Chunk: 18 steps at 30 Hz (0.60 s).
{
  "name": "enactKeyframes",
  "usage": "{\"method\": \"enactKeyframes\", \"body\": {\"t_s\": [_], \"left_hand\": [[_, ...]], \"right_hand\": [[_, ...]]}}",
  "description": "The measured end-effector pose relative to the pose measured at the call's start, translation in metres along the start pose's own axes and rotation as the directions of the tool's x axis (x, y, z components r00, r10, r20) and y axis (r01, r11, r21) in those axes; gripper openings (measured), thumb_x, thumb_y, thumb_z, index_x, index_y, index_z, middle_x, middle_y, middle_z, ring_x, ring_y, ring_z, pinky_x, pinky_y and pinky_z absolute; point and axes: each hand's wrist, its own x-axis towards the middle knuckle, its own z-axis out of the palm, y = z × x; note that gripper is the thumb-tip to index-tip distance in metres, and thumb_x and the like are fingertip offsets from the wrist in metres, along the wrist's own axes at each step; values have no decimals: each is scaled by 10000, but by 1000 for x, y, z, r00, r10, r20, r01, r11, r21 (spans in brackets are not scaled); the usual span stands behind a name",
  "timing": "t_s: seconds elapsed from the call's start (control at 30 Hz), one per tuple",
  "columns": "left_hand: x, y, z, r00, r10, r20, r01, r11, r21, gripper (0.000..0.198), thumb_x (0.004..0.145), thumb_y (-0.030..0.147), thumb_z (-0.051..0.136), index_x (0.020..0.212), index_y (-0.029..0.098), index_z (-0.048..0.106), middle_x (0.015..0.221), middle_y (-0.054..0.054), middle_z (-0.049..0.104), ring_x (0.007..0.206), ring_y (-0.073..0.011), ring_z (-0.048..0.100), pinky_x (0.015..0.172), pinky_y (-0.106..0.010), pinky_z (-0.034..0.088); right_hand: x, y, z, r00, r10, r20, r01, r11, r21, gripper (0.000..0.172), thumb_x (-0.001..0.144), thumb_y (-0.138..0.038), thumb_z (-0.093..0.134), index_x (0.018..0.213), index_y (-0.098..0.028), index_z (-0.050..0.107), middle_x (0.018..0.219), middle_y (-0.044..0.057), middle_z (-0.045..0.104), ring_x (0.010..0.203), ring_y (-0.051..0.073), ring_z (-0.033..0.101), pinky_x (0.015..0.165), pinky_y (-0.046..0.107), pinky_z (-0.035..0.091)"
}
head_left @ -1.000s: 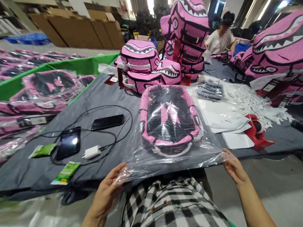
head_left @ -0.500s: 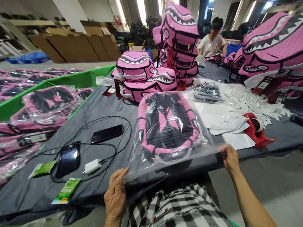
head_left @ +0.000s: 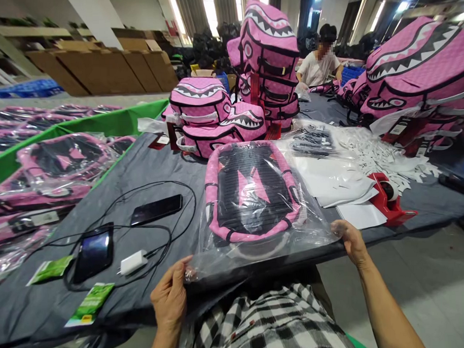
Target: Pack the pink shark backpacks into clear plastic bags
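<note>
A pink and black backpack [head_left: 251,193] lies inside a clear plastic bag [head_left: 310,237] on the grey-covered table in front of me. Its black ribbed panel with a pink emblem faces up. At the bag's near left corner, my left hand [head_left: 170,293] pinches the plastic film. My right hand [head_left: 350,241] grips the near right corner. Between the two hands the film's near edge is stretched along the table's front edge.
Pink backpacks with printed teeth [head_left: 270,66] stand stacked behind. Left lie two phones [head_left: 157,209], a cable, a white charger [head_left: 133,262] and green packets [head_left: 90,303]. Right are a red tape dispenser [head_left: 392,199] and white papers [head_left: 361,215]. A green-sided bin [head_left: 112,117] holds bagged backpacks. A co-worker [head_left: 319,64] sits behind.
Both hands keep their hold on the bag's near corners. My left hand has shifted slightly left and down, and the view has turned a little to the right.
</note>
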Motion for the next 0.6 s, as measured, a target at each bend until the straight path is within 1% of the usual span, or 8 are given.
{"method": "enactKeyframes", "body": {"t_s": [0.1,0.2,0.33,0.4,0.43,0.5,0.53,0.6], "left_hand": [[-6,4,3,997,23,-76,-23,1000,1,523,724,650,661,861,159,777,633,7,648,639,-175,593,667,-298,506],[-9,6,13,988,9,-153,-10,1000,-3,495,719,634,683,813,156,769,533,42,554,548,-143,517,575,-277,443],[0,1,25,980,-92,-177,86,995,-41,541,686,686,683,762,154,737,455,69,451,458,-116,416,485,-266,353],[7,0,27,986,-83,-146,85,996,6,590,666,737,666,759,157,718,504,46,511,486,-135,464,504,-281,398],[8,3,27,987,-20,-157,31,997,71,617,686,756,640,803,156,720,586,12,586,559,-165,535,570,-309,457],[7,17,31,951,238,-196,-182,947,265,655,792,753,553,977,147,719,873,-91,704,835,-258,643,819,-423,510],[3,28,36,903,398,-162,-322,876,359,643,850,724,518,1069,149,703,1021,-134,707,984,-295,637,943,-479,468],[-7,54,53,769,634,82,-602,675,426,524,919,635,526,1141,185,678,1221,-163,668,1202,-330,563,1090,-540,343]], "right_hand": [[-4,0,12,969,-142,-203,119,985,-123,509,738,-713,723,702,-212,645,678,24,631,680,193,584,640,301,482],[-1,3,34,925,-99,-367,72,994,-86,527,818,-737,613,739,-216,605,577,-35,502,499,129,448,471,249,377],[11,10,52,950,11,-313,-42,995,-93,596,763,-810,592,747,-215,573,569,-56,445,469,106,375,411,227,305],[15,12,52,961,51,-273,-83,991,-108,621,742,-838,580,737,-217,560,558,-57,442,472,107,376,412,228,310],[16,13,51,963,73,-258,-103,989,-105,627,734,-845,582,743,-218,562,560,-56,445,473,109,382,412,228,312],[16,12,47,967,115,-229,-138,987,-86,631,714,-849,602,767,-220,574,578,-53,457,474,110,392,406,229,306],[16,11,46,968,126,-217,-146,986,-79,630,707,-847,614,776,-221,579,590,-52,464,475,109,394,402,228,302],[15,7,45,970,126,-208,-143,987,-71,627,704,-844,623,777,-223,582,603,-49,472,479,107,395,400,226,300]]}}
